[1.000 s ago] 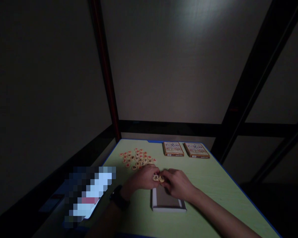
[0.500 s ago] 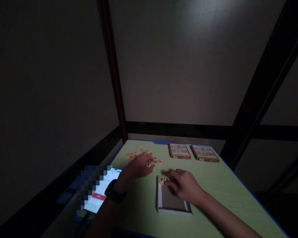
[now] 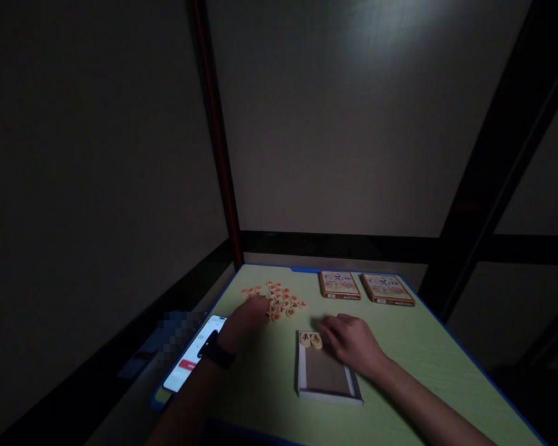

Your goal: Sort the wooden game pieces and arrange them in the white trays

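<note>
My left hand (image 3: 252,314), with a dark band on the wrist, reaches down at the near left side of a loose group of round xiangqi pieces (image 3: 281,297) marked in red or black. Its fingertips are hidden behind the hand and against the pieces, so its grip does not show. My right hand (image 3: 352,341) hovers over the upper right side of a shallow open box (image 3: 330,397), fingers curled in. Whether something sits inside them is hidden. Two black-marked pieces (image 3: 310,340) lie side by side in the box's far left corner.
Two flat printed boxes (image 3: 340,285) lie near the table's far edge, right of centre. A lit phone (image 3: 186,365) rests at the left edge beside my left forearm. The light green table (image 3: 428,365) has a blue rim, with walls behind and to the left.
My right hand has let go of the second piece in the box and drawn back to the right. My left hand has moved left and down to the pieces, uncovering more of them.
</note>
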`<action>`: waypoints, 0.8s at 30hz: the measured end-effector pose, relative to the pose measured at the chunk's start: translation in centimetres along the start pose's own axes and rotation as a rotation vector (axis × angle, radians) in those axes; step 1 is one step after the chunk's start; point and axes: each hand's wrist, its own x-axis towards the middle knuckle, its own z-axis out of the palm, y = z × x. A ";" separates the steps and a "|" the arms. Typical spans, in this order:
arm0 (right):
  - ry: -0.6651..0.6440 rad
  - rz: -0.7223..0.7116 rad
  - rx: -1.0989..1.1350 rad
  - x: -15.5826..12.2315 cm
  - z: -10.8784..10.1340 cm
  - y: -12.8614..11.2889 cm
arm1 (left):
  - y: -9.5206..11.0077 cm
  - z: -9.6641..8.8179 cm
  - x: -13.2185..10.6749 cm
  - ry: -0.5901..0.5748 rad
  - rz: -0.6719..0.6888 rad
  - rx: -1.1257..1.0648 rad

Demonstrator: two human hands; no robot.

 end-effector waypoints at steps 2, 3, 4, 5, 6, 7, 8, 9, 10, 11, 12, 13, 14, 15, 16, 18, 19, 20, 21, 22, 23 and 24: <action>-0.007 0.006 0.005 0.0 -0.1 0.0 | -0.1 0.1 -0.1 0.000 -0.001 -0.002; -0.008 0.008 0.006 0.0 -0.1 0.0 | -0.2 0.3 -0.2 0.010 0.004 -0.005; -0.008 0.010 0.006 0.0 -0.1 -0.1 | -0.3 0.6 -0.2 0.029 0.014 -0.008; -0.008 0.010 0.006 0.0 -0.1 -0.1 | -0.4 0.9 -0.2 0.053 0.030 -0.013; -0.008 0.009 0.006 0.0 -0.2 -0.1 | -0.5 1.2 -0.3 0.077 0.049 -0.017; -0.008 0.011 0.005 0.0 -0.2 -0.1 | -0.4 1.4 -0.2 0.097 0.073 -0.024; -0.008 0.012 0.005 0.0 -0.2 -0.1 | -0.3 1.5 -0.1 0.113 0.093 -0.034; -0.008 0.013 0.003 0.0 -0.2 0.0 | 0.0 1.5 0.0 0.125 0.108 -0.046; -0.008 0.016 0.001 0.0 -0.2 0.0 | 0.5 1.4 0.3 0.137 0.119 -0.062; -0.007 0.019 -0.001 0.0 -0.3 0.0 | 1.0 1.2 0.5 0.151 0.128 -0.080; -0.006 0.022 -0.002 0.0 -0.3 0.0 | 1.5 1.0 0.8 0.170 0.138 -0.097; -0.003 0.025 -0.002 0.1 -0.3 0.0 | 2.0 0.8 1.1 0.188 0.146 -0.110; 0.002 0.028 -0.001 0.1 -0.3 0.1 | 2.5 0.5 1.4 0.199 0.153 -0.117; 0.008 0.033 0.001 0.1 -0.3 0.1 | 2.9 0.3 1.5 0.202 0.155 -0.119; 0.015 0.037 0.004 0.1 -0.2 0.2 | 3.1 0.2 1.6 0.198 0.150 -0.117; 0.024 0.043 0.005 0.1 -0.2 0.4 | 3.2 0.1 1.3 0.177 0.120 -0.095; 0.025 0.046 0.004 0.1 -0.2 0.5 | 3.1 0.1 0.9 0.164 0.096 -0.077; 0.023 0.048 0.002 0.1 -0.1 0.6 | 2.9 0.2 0.5 0.148 0.070 -0.054; 0.019 0.049 -0.001 0.1 -0.1 0.6 | 2.6 0.3 0.0 0.133 0.040 -0.031; 0.015 0.051 -0.003 0.1 -0.1 0.7 | 2.4 0.5 -0.5 0.122 0.005 -0.010; 0.013 0.056 -0.003 0.1 -0.1 0.8 | 2.1 0.7 -1.0 0.112 -0.033 0.003; 0.012 0.063 -0.001 0.2 -0.1 0.8 | 1.8 1.0 -1.4 0.109 -0.069 0.009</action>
